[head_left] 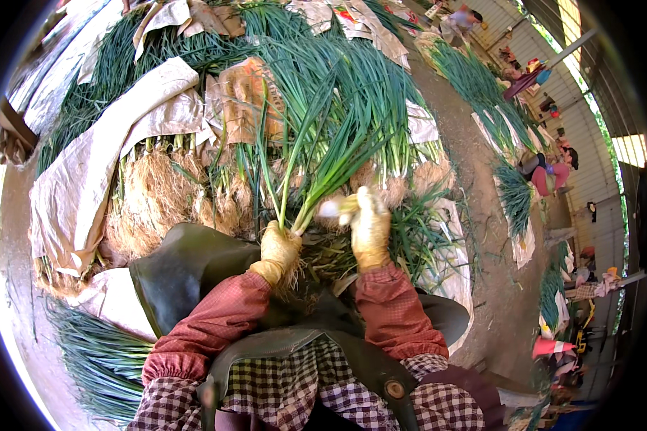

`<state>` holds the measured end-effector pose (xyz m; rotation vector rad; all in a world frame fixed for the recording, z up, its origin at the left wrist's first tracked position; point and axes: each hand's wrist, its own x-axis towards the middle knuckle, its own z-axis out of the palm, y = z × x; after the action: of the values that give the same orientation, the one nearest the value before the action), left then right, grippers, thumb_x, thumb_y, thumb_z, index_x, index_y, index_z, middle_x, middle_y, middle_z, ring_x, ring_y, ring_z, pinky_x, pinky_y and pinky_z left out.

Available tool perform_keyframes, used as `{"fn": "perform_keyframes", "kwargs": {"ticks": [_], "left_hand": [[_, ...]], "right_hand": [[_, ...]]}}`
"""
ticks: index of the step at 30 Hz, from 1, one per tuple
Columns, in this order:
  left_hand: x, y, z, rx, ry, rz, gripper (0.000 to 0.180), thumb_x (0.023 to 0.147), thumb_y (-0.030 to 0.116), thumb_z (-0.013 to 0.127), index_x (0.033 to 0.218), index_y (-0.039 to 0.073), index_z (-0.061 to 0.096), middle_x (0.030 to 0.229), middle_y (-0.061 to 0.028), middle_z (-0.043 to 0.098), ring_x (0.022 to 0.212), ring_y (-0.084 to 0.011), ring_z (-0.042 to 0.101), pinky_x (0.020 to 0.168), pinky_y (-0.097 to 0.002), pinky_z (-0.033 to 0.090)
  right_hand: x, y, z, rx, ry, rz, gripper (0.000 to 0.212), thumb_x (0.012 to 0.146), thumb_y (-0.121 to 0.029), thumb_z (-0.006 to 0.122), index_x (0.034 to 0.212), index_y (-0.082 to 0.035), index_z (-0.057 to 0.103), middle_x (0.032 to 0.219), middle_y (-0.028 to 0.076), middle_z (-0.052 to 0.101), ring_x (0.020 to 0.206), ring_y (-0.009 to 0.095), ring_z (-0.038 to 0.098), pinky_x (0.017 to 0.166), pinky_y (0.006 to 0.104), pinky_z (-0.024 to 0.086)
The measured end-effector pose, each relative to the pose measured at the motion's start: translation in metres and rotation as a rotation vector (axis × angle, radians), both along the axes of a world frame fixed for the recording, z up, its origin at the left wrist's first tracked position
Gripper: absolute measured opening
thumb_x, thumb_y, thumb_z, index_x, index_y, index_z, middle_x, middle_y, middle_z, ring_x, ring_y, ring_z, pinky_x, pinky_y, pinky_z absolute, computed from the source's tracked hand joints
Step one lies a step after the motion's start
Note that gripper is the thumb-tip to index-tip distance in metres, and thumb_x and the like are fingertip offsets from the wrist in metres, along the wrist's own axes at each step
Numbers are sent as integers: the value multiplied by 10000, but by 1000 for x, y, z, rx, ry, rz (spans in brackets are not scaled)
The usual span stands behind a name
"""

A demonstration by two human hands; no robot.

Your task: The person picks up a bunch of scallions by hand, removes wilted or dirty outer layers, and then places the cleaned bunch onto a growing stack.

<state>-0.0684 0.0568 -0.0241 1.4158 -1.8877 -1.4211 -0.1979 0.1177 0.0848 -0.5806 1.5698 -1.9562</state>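
In a yellowed glove, my left hand is closed around the root end of a few green garlic stalks. Their pale stems rise from the fist and the long flat leaves fan away to the upper right; fine roots hang below it. My right hand, gloved alike, is raised just right of these stems. Its fingers are smeared by motion, with a whitish blur at their tips, so its grip is unclear. Ahead lies a wide heap of green garlic, with bushy brown roots facing me.
Pale sacking and a printed sack cover parts of the heap. Loose leaves lie at my right, another pile at lower left. Across the concrete aisle are more rows, a person and an orange cone.
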Motion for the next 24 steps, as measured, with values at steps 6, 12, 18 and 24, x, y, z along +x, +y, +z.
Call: {"fn": "perform_keyframes", "kwargs": {"ticks": [6,12,18,24], "left_hand": [[2,3,9,339,616,42,105,775,16,580,832,37,494,653,1,505,526,-71,455,465,-204,389],[3,1,21,989,931,76,248,742,13,526,988,-19,512,756,-112,574,581,-200,561,501,-297,496],[10,0,-4,1279,883,-128,217,789,22,491,1003,-9,492,829,-120,580,651,-214,587,538,-326,515],[-2,8,20,952,837,236,235,781,-62,500,1006,1,472,816,-116,568,638,-198,582,517,-306,522]], "right_hand": [[-31,8,-54,493,234,76,167,821,-193,551,859,-41,494,721,38,558,519,100,510,460,207,430],[-40,-12,-113,131,-534,64,231,854,-289,512,924,-75,562,719,20,562,556,110,496,494,228,426],[-18,0,-89,128,-784,594,183,870,-173,493,999,-60,557,765,3,579,555,63,489,475,179,396],[-8,-15,-101,529,341,214,175,855,-180,521,837,-24,598,644,30,544,549,65,478,476,210,382]]}}
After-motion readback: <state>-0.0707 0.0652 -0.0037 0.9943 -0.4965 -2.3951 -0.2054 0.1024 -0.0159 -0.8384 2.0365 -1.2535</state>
